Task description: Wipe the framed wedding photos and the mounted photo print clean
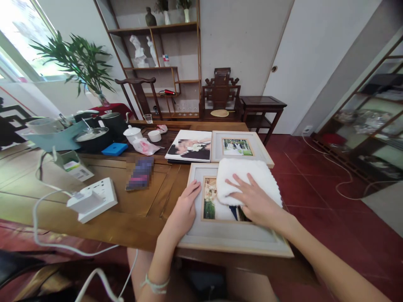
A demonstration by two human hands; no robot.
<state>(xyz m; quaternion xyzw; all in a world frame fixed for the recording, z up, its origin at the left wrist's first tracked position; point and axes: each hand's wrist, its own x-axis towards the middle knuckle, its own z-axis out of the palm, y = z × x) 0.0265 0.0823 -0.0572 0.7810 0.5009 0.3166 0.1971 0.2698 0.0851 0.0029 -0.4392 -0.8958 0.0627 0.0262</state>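
Observation:
A light wooden picture frame (239,239) with a pale grey mat lies near the table's front edge. The photo (209,207) inside it shows greenery and pale clothing. My left hand (187,205) rests along the frame's left edge, its fingers stretched out over the border. On the frame's upper right lies a folded white cloth (267,172), covering part of the photo. My right hand (252,197) presses flat on this cloth with spread fingers. Just beyond lie a second framed photo (237,147) and a photo panel (192,144) with white flowers on it.
A white power strip (99,195) with a cable, an opened small box (74,165) and a blurred dark packet (140,173) are on the left. Behind them stand a blue bin (52,140), a black pot (92,138), a blue box (115,149) and a white lidded cup (132,133).

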